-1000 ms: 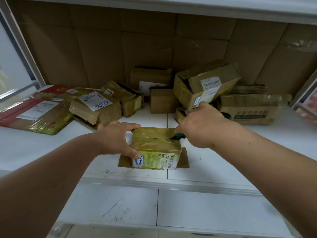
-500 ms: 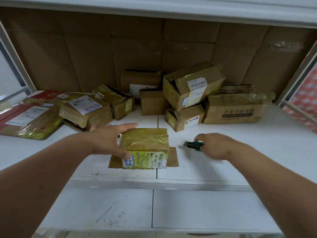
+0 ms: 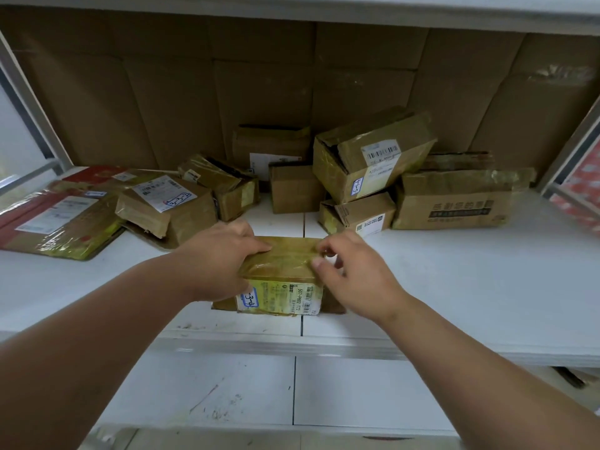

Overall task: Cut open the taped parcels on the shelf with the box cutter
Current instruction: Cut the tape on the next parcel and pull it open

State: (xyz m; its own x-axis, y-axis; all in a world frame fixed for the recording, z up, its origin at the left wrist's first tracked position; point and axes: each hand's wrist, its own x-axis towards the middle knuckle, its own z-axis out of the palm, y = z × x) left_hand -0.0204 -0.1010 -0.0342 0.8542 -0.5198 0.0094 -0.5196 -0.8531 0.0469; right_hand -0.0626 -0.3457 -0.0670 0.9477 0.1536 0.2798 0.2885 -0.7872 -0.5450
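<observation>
The small taped parcel [image 3: 282, 274] is stood near the front edge of the white shelf [image 3: 454, 287], its label face turned toward the camera. It is gripped at its left end by the left hand [image 3: 224, 258], with the thumb laid along the top and the fingers hidden down the far side. At the right end, the tape at the top corner is picked at by the right hand [image 3: 350, 271], whose fingers are curled toward the thumb in a pinch; whether tape is actually caught cannot be told. No box cutter is seen in either hand or on the shelf. The parcel's flaps are seen lying closed under glossy tape, so its opening is judged unfinished. Behind it, several more parcels [image 3: 373, 154] are piled against the cardboard backing [image 3: 162, 92]; some appear gaping at a seam, others taped, so much of the task is judged left.
</observation>
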